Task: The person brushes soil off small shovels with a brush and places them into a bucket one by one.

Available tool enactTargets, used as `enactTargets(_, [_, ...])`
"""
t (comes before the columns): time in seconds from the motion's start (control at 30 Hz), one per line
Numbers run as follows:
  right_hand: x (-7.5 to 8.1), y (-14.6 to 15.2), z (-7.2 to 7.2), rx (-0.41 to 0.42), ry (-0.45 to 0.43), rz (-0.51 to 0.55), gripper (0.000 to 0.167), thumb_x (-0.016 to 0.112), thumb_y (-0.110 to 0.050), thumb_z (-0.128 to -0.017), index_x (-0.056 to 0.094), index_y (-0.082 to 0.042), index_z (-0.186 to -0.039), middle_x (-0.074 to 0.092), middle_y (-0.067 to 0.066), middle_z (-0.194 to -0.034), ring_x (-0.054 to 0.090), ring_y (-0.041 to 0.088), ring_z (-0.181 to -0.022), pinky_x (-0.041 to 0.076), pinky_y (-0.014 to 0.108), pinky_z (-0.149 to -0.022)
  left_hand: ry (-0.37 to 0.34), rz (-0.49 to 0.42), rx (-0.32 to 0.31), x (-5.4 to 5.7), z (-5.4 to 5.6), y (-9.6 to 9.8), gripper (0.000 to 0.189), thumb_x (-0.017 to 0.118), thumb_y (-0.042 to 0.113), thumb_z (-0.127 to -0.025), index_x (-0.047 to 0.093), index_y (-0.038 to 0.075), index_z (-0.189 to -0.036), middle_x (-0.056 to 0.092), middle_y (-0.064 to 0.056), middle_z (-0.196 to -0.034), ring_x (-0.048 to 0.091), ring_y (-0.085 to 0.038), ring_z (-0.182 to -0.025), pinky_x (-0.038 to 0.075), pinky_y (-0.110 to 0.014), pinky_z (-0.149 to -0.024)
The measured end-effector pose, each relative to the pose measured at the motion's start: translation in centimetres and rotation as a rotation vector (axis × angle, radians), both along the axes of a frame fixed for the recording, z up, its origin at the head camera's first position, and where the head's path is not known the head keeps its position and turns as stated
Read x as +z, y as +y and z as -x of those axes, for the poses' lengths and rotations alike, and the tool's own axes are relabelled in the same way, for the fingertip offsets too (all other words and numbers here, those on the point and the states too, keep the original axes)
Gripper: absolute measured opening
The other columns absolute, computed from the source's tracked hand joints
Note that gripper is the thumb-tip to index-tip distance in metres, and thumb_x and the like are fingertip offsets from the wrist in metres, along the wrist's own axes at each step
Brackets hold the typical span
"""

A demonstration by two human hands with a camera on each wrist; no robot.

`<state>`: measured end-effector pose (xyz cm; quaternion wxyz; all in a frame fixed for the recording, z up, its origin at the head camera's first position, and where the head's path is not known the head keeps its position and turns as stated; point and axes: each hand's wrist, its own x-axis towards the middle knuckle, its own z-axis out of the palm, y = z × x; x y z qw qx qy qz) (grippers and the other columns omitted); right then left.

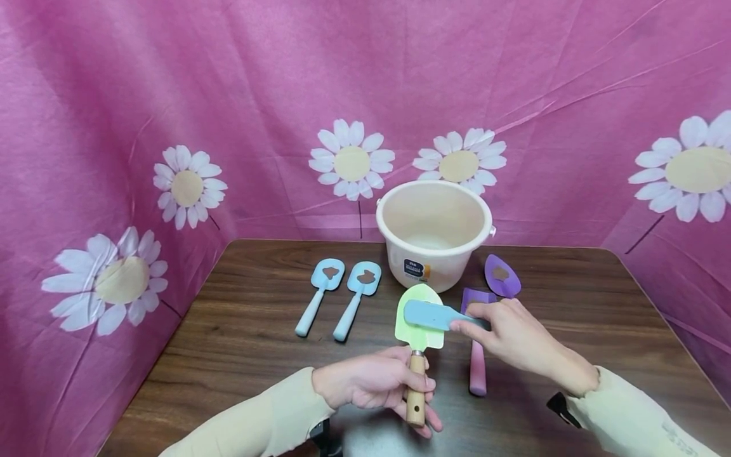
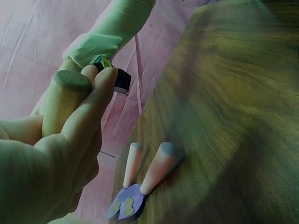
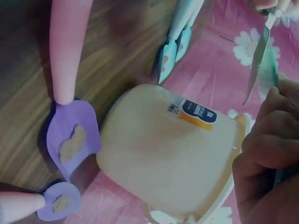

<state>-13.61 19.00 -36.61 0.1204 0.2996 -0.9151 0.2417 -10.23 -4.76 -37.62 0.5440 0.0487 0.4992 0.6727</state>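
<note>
My left hand [image 1: 377, 381] grips the wooden handle of a light green trowel [image 1: 421, 294], its blade pointing away from me. In the left wrist view the handle's end [image 2: 70, 79] sticks out past the fingers. My right hand [image 1: 516, 333] pinches the narrow handle of a blue brush [image 1: 429, 315], whose flat head lies across the green blade. Pale bristles seem to face the blade in the right wrist view, though they are blurred. Two purple trowels with pink handles, one nearer [image 3: 86, 126] and one farther [image 1: 508, 279], lie beside the right hand; brown patches mark their blades.
A cream bucket [image 1: 400, 247] with a label stands behind the green trowel. To its left lie two light blue trowels, one outer [image 1: 321, 270] and one inner [image 1: 358, 271], with brown patches. The wooden table [image 1: 240, 355] meets a pink flowered cloth [image 1: 274, 95] at the back and sides.
</note>
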Motion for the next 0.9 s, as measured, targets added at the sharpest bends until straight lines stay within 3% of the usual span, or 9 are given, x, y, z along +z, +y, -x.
enactTargets(0.27, [-0.8,0.0,0.3,-0.033,0.047,-0.005,0.036,0.07,-0.035,-0.086,0.044,-0.032,-0.062,0.022,-0.021,-0.055,0.019,-0.007,-0.05,0.024,0.015,-0.049,-0.009,-0.011,-0.009,-0.2,0.0,0.0,0.016,0.041,0.003,-0.099,0.03,0.014,-0.094,0.052,-0.005,-0.079,0.031,-0.067,-0.119,0.042,-0.065,-0.098])
enactTargets(0.6, [-1.5,0.2,0.7,-0.07,0.026,0.017,0.039,0.071,-0.033,-0.086,0.041,-0.028,-0.061,0.02,-0.019,-0.057,0.02,-0.005,-0.051,0.023,0.015,-0.045,-0.009,-0.002,-0.018,-0.7,-0.1,-0.1,0.014,0.043,0.004,-0.099,0.033,0.013,-0.095,0.054,-0.006,-0.079,0.032,-0.066,-0.119,0.044,-0.064,-0.097])
enactTargets(0.9, [-0.3,0.6,1.2,-0.159,-0.059,0.064,0.033,0.066,-0.036,-0.09,0.048,-0.029,-0.064,0.027,-0.017,-0.055,0.025,-0.002,-0.05,0.028,0.018,-0.045,-0.014,-0.015,-0.012,-1.3,-0.1,-0.4,0.01,0.042,0.003,-0.098,0.035,0.009,-0.095,0.054,-0.007,-0.081,0.032,-0.067,-0.118,0.043,-0.065,-0.097])
